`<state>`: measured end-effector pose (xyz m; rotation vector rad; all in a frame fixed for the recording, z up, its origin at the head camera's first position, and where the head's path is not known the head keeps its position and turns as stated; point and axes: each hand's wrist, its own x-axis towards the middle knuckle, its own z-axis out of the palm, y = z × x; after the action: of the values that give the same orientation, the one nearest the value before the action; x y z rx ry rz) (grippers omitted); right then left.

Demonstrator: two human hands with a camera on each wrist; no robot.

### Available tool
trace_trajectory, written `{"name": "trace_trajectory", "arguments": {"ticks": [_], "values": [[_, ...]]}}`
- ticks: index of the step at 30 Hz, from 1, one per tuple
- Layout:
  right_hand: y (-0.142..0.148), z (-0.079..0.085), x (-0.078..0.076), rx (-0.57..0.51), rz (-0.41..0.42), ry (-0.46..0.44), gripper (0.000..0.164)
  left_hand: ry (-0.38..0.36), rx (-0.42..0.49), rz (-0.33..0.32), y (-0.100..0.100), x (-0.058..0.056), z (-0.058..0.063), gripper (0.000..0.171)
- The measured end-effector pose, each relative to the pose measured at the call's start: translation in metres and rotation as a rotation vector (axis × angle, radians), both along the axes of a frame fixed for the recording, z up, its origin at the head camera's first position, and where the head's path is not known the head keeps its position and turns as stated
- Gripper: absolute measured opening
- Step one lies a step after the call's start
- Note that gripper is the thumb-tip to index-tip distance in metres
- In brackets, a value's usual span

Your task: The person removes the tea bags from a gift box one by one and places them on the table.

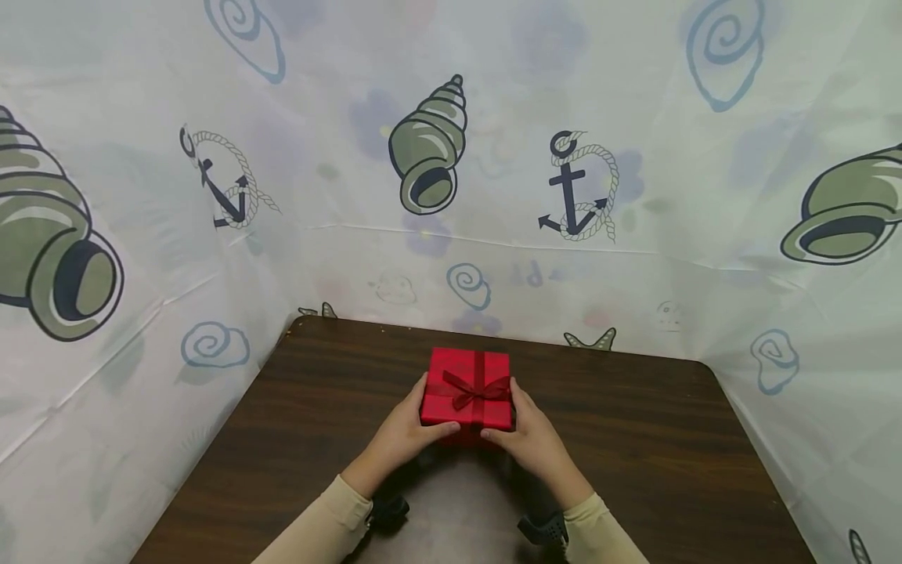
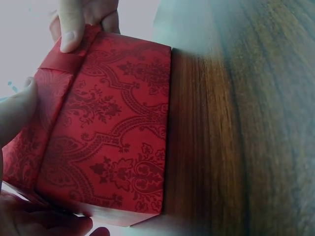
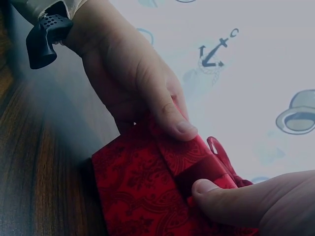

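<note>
A red gift box point(image 1: 451, 368) with a dark red ribbon and bow point(image 1: 470, 392) on its lid stands on the brown table. My left hand point(image 1: 405, 427) grips its left side, thumb along the near face. On the opposite side my right hand point(image 1: 532, 439) grips it the same way, its thumb close to the left one. In the left wrist view the box's patterned side point(image 2: 113, 118) shows, with the lid's edge and a ribbon band point(image 2: 64, 61) under the right thumb. The right wrist view has both thumbs pressing at the lid point(image 3: 184, 152) near the ribbon.
The dark wood table point(image 1: 634, 439) reaches out on both sides of the box. A pale cloth backdrop point(image 1: 493, 47) printed with shells and anchors hangs behind and at the sides. Black straps with small devices point(image 1: 390, 513) sit at the wrists, by the cream sleeves.
</note>
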<state>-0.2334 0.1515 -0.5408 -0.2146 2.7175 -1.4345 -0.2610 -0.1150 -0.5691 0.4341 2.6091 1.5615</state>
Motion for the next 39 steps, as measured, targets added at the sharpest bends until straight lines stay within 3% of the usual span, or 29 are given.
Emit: {"name": "trace_trajectory", "arguments": {"ticks": [19, 31, 35, 39], "values": [[0.002, 0.016, 0.006, 0.023, -0.010, 0.084, 0.113, 0.021, 0.058, 0.001, 0.000, 0.002, 0.012, 0.114], [0.002, 0.024, 0.010, 0.014, -0.010, 0.124, 0.113, 0.053, 0.077, -0.016, -0.004, 0.004, 0.030, 0.112], [0.000, 0.029, 0.012, -0.012, 0.000, 0.150, 0.113, 0.066, 0.078, 0.008, -0.008, 0.007, 0.035, 0.112], [-0.003, 0.033, 0.015, -0.110, 0.017, 0.160, 0.111, 0.060, 0.079, 0.053, -0.009, 0.013, 0.042, 0.111]]}}
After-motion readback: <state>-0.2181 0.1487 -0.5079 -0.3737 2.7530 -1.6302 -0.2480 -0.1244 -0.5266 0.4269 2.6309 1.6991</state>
